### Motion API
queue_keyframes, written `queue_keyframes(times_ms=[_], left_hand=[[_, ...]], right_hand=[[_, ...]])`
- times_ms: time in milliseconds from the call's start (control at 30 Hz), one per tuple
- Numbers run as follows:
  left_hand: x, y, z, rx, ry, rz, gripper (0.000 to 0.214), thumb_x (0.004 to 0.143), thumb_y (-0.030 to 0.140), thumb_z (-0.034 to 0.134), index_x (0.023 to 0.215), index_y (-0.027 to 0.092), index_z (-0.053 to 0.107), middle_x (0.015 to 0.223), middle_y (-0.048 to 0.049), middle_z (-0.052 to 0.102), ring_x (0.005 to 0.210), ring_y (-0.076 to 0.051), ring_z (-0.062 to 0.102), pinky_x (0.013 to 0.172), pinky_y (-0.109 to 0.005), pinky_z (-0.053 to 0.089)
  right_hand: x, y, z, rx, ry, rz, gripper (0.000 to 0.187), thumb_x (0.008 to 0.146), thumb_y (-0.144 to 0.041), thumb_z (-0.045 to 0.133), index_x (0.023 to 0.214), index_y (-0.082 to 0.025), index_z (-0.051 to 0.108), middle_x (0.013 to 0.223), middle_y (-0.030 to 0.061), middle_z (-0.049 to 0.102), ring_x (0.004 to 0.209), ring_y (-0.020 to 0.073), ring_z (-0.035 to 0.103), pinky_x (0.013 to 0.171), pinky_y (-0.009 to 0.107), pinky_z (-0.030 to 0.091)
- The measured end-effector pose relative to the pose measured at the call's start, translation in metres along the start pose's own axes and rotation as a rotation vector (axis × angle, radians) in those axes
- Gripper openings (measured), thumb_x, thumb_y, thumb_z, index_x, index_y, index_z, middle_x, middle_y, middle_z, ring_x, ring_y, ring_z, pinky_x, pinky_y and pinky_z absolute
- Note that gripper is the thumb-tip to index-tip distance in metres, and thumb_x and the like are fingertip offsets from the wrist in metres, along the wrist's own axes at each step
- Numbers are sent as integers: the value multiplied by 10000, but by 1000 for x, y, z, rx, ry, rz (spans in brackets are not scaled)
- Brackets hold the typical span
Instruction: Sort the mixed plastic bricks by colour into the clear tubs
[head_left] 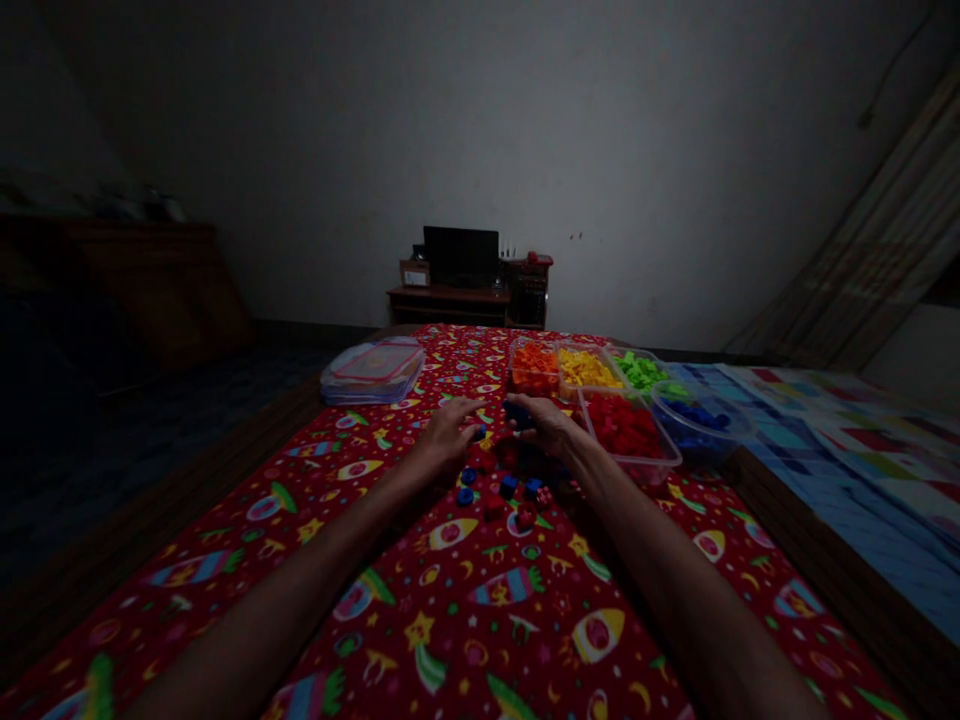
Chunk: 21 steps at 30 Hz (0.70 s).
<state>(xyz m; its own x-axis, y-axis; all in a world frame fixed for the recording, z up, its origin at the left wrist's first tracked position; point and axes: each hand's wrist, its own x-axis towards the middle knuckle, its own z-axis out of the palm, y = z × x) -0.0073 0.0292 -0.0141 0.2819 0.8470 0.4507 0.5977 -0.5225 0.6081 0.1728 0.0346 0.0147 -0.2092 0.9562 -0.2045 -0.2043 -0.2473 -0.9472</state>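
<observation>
My left hand (pixel 450 428) is over the middle of the table, its forefinger stretched forward. A small blue toy block (pixel 480 433) shows at its thumb tip and seems held there. Opposite it, my right hand (pixel 546 422) has its fingers curled round a dark blue toy block (pixel 516 412), whose exact shape is lost in the dimness. Below the hands lie loose blue blocks (pixel 508 487) and red blocks (pixel 494 506), several in all. Two round blue pieces (pixel 466 495) are left of them.
On the right stand clear tubs of orange (pixel 534 368), yellow (pixel 589 368), green (pixel 639 371), red (pixel 624 425) and blue pieces (pixel 694 425). Stacked clear lids (pixel 373 370) lie at the left. A red patterned cloth (pixel 480 640) covers the table. A bed (pixel 847 450) adjoins on the right.
</observation>
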Motion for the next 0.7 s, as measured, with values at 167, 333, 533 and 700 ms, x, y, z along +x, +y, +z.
queue_keyframes(times_ms=[167,333,533,700], left_hand=[[-5,-13,4,152,-136,63,283,797,196,491,995,185,693,1030,-86,686,974,-216,615,899,-334,461],[0,-2,-4,-122,-15,-192,315,759,326,555,986,148,680,970,-88,713,876,-241,656,768,-349,515],[4,11,-3,-403,-62,-198,384,656,396,659,940,139,662,907,-69,716,886,-237,655,812,-361,514],[3,11,4,-531,-14,-267,546,618,426,681,1085,175,550,843,-41,690,788,-221,669,664,-358,550]], right_hand=[[3,2,-2,74,-7,26,124,800,-242,602,755,-149,532,614,-23,551,472,52,505,306,112,247],[-2,4,2,-23,-75,25,83,794,-228,588,773,-156,553,630,-18,574,514,67,534,337,117,271],[-6,7,6,-52,-256,51,120,834,-260,524,805,-161,585,692,2,620,561,76,559,356,122,267],[-5,4,6,-84,-156,0,133,819,-251,548,747,-144,581,658,-1,605,530,62,543,365,122,280]])
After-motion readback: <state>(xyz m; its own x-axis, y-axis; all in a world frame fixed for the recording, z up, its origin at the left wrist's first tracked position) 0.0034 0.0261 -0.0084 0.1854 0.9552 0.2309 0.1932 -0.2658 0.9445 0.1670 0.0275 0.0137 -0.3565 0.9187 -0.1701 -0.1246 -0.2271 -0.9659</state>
